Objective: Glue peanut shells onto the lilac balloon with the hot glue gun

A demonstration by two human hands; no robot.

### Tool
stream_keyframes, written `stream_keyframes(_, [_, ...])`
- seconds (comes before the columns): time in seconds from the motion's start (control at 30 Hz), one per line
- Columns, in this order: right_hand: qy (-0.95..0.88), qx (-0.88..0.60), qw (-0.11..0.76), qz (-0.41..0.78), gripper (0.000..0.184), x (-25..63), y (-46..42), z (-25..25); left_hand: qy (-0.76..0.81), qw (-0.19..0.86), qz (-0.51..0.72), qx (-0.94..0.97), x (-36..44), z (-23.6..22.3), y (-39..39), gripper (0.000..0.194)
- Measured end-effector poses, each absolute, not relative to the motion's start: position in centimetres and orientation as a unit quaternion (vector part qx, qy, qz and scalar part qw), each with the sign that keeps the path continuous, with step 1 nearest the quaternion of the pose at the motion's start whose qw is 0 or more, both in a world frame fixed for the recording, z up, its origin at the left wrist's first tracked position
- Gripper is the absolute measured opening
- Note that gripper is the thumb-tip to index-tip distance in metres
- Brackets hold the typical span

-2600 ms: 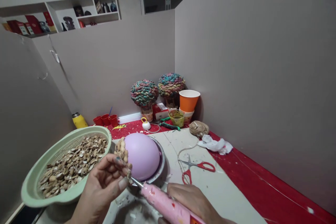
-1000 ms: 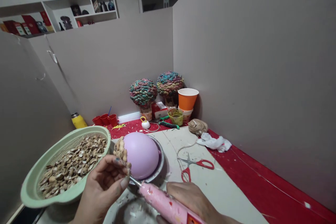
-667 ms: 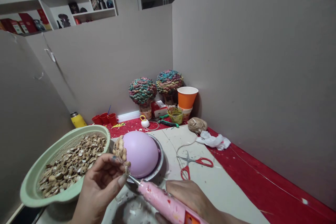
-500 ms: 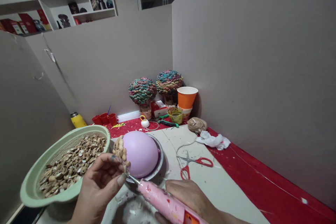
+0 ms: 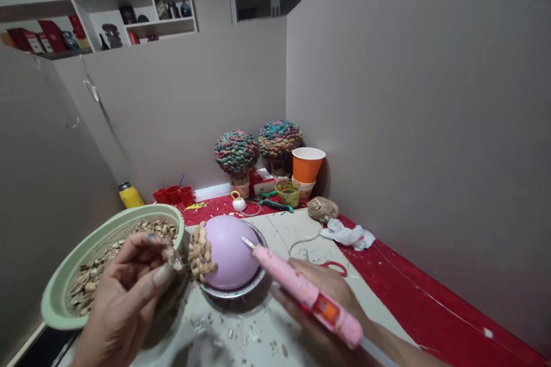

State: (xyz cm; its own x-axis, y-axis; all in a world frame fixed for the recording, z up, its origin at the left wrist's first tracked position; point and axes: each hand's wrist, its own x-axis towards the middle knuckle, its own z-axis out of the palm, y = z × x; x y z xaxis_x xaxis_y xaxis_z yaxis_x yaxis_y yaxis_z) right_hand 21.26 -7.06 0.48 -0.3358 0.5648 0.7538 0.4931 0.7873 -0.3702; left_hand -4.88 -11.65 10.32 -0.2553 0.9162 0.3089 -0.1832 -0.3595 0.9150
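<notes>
My left hand [image 5: 124, 292] is pinched on a small peanut shell piece [image 5: 174, 258], held just left of the purple balloon [image 5: 230, 252]. The balloon sits in a metal bowl [image 5: 253, 284] and has a patch of peanut shells [image 5: 201, 252] stuck on its left side. My right hand [image 5: 331, 292] grips a pink glue gun [image 5: 307, 295]; its nozzle points up and left, over the balloon's right side. A green colander [image 5: 77, 264] full of peanut shells stands at the left, under my left hand.
Red-handled scissors [image 5: 333, 265] lie partly hidden behind my right hand. A twine ball [image 5: 322, 208], white rag [image 5: 348, 235], orange cup [image 5: 307, 165], two yarn-ball trees [image 5: 236, 155], small red cups [image 5: 174, 195] and a yellow bottle [image 5: 130, 196] sit at the back. Grey partition walls enclose the table.
The glue gun's nozzle has left the shell and swung up to the right over the balloon. My left hand has moved left with the shell, over the colander's rim.
</notes>
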Motion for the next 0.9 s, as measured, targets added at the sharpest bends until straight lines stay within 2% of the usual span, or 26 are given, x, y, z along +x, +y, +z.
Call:
stream_keyframes(0.07, [-0.804,-0.383,0.452,0.047,0.027,22.6,-5.9,1.0,0.4,0.385,0.691,0.463,-5.6,10.9,-11.8,0.031])
stream_keyframes(0.17, [-0.81,-0.463,0.355,0.066,0.025,24.9,-3.6,1.3,0.413,0.38,0.679,0.473,-6.5,11.0,-12.1,0.029])
stream_keyframes(0.37, [-0.815,-0.539,0.193,0.084,0.007,27.1,-0.3,0.4,0.45,0.386,0.627,0.505,-7.0,8.8,-12.4,0.024])
stream_keyframes(0.47, [-0.83,-0.534,0.133,0.092,0.01,27.6,0.0,0.4,0.466,0.323,0.588,0.577,-6.6,7.4,-12.3,0.014])
stream_keyframes(0.53, [-0.839,-0.524,0.109,0.096,0.021,27.9,0.0,1.1,0.468,0.251,0.559,0.637,-6.2,6.6,-12.1,0.011])
stream_keyframes(0.63, [-0.848,-0.512,0.11,0.087,0.038,27.6,-0.2,3.4,0.459,0.138,0.523,0.704,-5.7,5.8,-11.7,0.014])
stream_keyframes(0.7, [-0.857,-0.491,0.135,0.083,0.037,26.3,-0.5,5.2,0.443,0.078,0.517,0.728,-5.5,5.4,-11.3,0.019])
stream_keyframes(0.8, [-0.874,-0.397,0.259,0.104,0.035,23.0,-0.6,7.3,0.419,0.002,0.511,0.751,-5.4,4.9,-10.6,0.029])
stream_keyframes(0.9, [-0.883,-0.303,0.328,0.147,0.032,19.3,-0.1,7.9,0.391,-0.05,0.501,0.77,-5.3,4.6,-9.9,0.042])
